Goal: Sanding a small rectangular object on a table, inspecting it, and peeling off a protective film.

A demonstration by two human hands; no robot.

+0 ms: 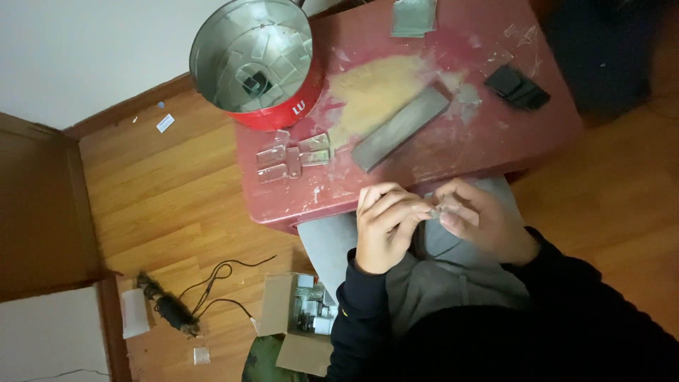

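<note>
On our red table [453, 152] a round tin [251, 60] holds clear pieces. Our left hand [385, 226] and right hand [481, 223] pinch a small clear piece [440, 209]; its direction we cannot tell.

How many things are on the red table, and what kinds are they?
Round metal tin: 1
Long grey block: 1
Clear plastic pieces near the tin: about 5
Clear pile at the far edge: 1
Black pieces: about 3
Total: about 11
</note>
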